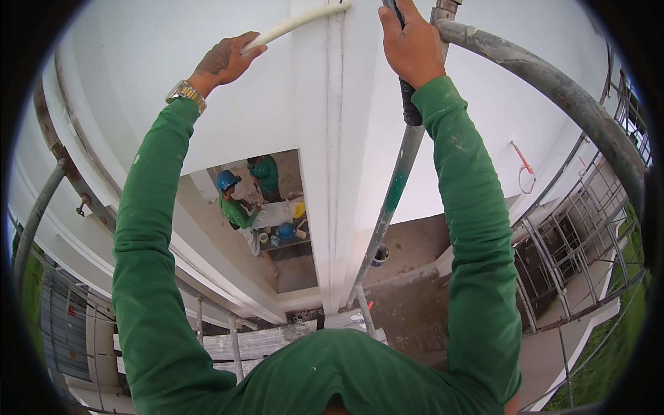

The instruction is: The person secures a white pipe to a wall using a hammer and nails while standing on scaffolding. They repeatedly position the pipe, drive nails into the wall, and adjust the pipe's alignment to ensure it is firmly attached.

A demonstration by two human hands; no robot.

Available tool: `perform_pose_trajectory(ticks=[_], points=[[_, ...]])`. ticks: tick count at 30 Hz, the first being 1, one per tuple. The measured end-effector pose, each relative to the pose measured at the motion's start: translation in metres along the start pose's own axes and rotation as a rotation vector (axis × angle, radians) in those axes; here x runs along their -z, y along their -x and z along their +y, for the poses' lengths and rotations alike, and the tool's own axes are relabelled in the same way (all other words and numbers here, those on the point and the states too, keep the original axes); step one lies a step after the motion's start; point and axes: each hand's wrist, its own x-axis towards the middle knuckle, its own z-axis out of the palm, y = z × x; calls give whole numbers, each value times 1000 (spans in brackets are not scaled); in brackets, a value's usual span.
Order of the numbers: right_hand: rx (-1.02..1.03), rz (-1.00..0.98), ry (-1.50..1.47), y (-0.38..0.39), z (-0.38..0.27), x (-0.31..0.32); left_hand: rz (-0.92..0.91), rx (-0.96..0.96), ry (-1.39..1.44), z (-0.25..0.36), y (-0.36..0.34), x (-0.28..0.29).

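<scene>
1. With our left hand we grip a cream tube, its far end near a seam in the wall.
2. Our right hand is closed around a black bar beside a pole.

This is a construction site, as shown by scaffold pipes, a blue safety helmet and, probably, raw concrete ground.

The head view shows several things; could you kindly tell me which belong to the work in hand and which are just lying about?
Work in hand:
white tube, in the left hand
black thing, kind unclear, in the right hand

Seemingly lying about:
blue helmet, down below
yellow thing, near it
</scene>
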Motion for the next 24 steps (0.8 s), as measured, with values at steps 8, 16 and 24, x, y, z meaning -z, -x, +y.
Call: perform_pose_trajectory(ticks=[8,16,24], points=[[-303,-243,136,26,11,-18,-9,33,29,16,9,-11],[82,28,55,32,22,-32,144,-26,23,5,19,-47],[93,6,38,16,-5,-24,95,79,80,16,28,-51]])
